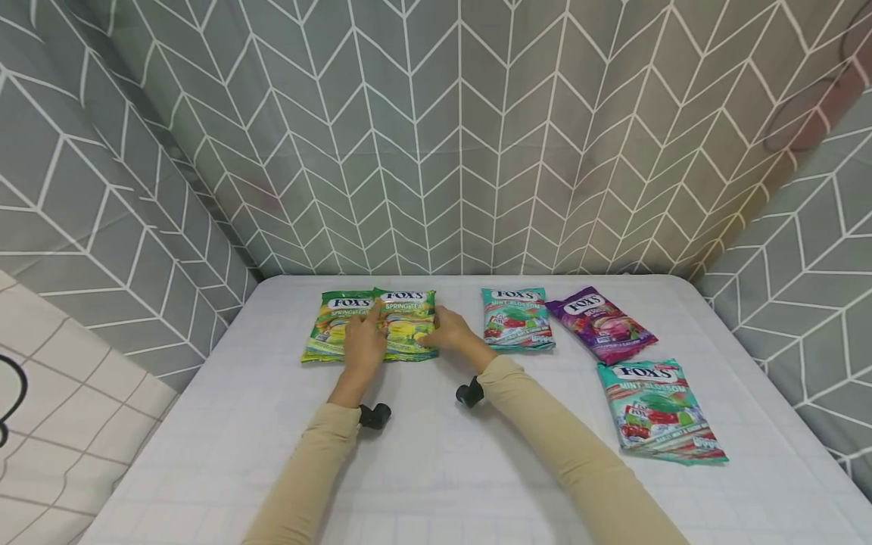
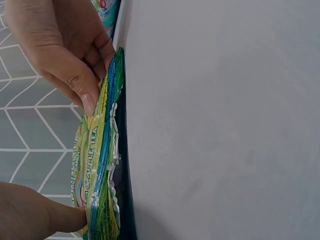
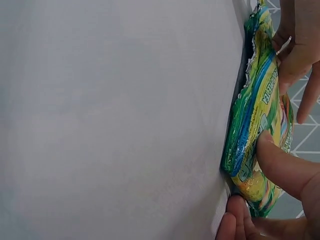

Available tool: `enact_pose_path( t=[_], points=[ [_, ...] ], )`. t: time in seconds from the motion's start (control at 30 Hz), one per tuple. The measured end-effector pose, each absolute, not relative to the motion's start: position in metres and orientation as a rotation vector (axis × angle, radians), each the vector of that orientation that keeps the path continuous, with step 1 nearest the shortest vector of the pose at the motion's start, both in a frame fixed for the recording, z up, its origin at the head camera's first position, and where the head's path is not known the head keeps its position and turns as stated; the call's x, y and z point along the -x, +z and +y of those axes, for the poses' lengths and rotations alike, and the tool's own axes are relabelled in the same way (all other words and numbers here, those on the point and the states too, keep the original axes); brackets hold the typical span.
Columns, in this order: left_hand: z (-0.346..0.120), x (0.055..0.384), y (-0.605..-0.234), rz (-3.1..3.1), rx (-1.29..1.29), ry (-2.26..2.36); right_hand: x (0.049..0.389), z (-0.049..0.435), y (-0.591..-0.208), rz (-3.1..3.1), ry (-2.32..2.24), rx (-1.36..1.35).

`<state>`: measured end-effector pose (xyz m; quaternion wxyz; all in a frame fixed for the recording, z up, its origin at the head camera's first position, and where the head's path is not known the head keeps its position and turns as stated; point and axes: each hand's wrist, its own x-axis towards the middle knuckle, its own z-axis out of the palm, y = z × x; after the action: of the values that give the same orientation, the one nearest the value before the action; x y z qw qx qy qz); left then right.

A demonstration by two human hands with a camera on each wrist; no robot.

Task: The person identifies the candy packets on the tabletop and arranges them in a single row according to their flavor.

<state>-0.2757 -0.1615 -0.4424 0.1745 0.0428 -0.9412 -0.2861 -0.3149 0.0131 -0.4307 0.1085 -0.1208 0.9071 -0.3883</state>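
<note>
Two yellow-green Fox's Spring Tea candy bags lie side by side at the table's far left: the left candy bag [image 1: 334, 329] and the right candy bag [image 1: 407, 325]. My left hand [image 1: 364, 341] is where the two meet and grips the right bag's left side, its thumb [image 2: 62, 219] on the printed face and one finger stretched forward. My right hand [image 1: 451, 331] holds that same bag by its right end. Its thumb [image 3: 280, 162] lies on the front, and its other fingers [image 3: 240, 212] reach round the end, partly hidden.
Right of my right hand lies a teal Mint Blossom candy bag [image 1: 518, 319]. Beside it is a slanted purple candy bag [image 1: 602, 325], and nearer me a second teal bag [image 1: 664, 412]. A patterned grey curtain [image 1: 436, 151] rises behind the white table [image 1: 422, 469].
</note>
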Motion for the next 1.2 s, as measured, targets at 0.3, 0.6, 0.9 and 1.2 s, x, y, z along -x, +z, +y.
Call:
enact_pose_path(
  t=[0.3, 0.6, 0.9, 1.2],
  points=[
    [-0.1584, 0.2772, -0.4407, -2.730, -0.111, -0.773, 0.3159, 0.0150, -0.4296, 2.643, -1.200, 0.346],
    [-0.1556, 0.2752, -0.4353, -2.779, -0.116, -0.738, 0.3226, 0.0176, -0.4282, 2.614, -1.063, 0.402],
    [-0.1550, 0.2751, -0.4356, -2.808, -0.128, -0.720, 0.3214, 0.0177, -0.4268, 2.597, -0.988, 0.447],
    [-0.1543, 0.2754, -0.4367, -2.832, -0.124, -0.648, 0.3177, 0.0183, -0.4268, 2.637, -0.911, 0.468]
  ],
)
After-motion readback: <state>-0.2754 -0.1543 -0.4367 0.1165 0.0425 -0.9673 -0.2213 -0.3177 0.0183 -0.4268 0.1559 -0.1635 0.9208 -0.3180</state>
